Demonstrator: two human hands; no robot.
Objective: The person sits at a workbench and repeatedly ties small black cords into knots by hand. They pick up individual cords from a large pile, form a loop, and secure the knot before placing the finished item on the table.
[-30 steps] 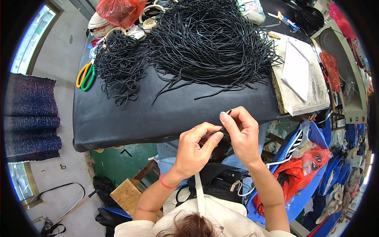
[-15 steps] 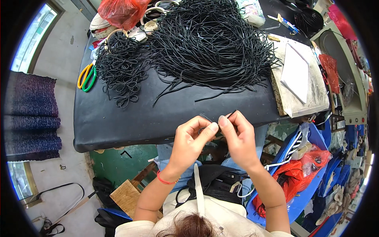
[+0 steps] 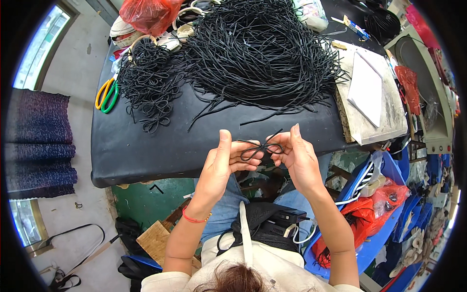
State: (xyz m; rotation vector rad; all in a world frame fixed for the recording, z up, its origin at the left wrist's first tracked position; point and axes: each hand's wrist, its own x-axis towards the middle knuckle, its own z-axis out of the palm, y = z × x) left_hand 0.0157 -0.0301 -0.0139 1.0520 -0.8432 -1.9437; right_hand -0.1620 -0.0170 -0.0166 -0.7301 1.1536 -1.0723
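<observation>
A thin black cord bow (image 3: 263, 147) with two loops and two loose ends is held up between my hands, just off the table's near edge. My left hand (image 3: 224, 158) has its thumb raised, and its fingers hold the left loop. At the right loop, the curled fingers of my right hand (image 3: 297, 158) hold the bow, thumb pointing up. Beyond them spreads a large heap of loose black cords (image 3: 262, 58). To its left lies a smaller pile of looped black cords (image 3: 151, 82), which look like similar bows.
Scissors (image 3: 107, 95) with yellow and green handles lie at the left of the black-covered table (image 3: 141, 155). A worn board (image 3: 389, 107) carrying white paper (image 3: 366, 90) sits to the right. Below it stands a blue bin (image 3: 362, 255) with red plastic bags (image 3: 384, 204).
The cord was pinched between both thumbs and forefingers. Now the thumbs are lifted, the hands have drawn slightly apart, and a spread bow shows between them.
</observation>
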